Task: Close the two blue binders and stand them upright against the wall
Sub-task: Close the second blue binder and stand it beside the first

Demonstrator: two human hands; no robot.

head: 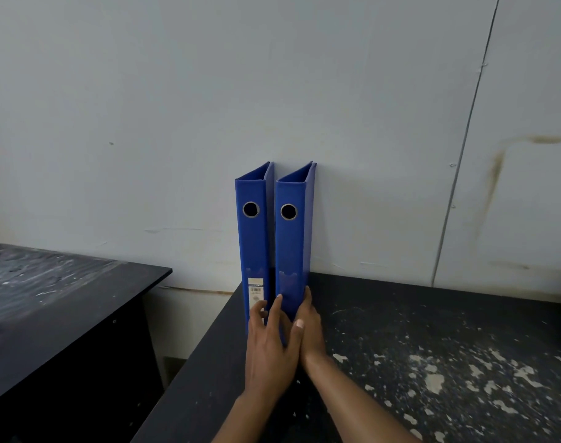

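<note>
Two closed blue binders stand upright side by side on the black table (432,330), backs against the pale wall (272,91), spines with round finger holes facing me. The left binder (253,238) carries a barcode label low on its spine; the right binder (291,244) has none. My left hand (269,343) rests against the bases of both binders, fingers spread, one fingertip on the right binder's spine. My right hand (309,327) lies flat along the right binder's lower right side, thumb at the front. The binders' bottom edges are hidden behind my hands.
The binders stand near the table's left edge, with a gap to the floor beside it. A second black desk (65,298) stands lower left across that gap. The tabletop to the right is scuffed with white paint flecks. A thin conduit (464,139) runs down the wall at right.
</note>
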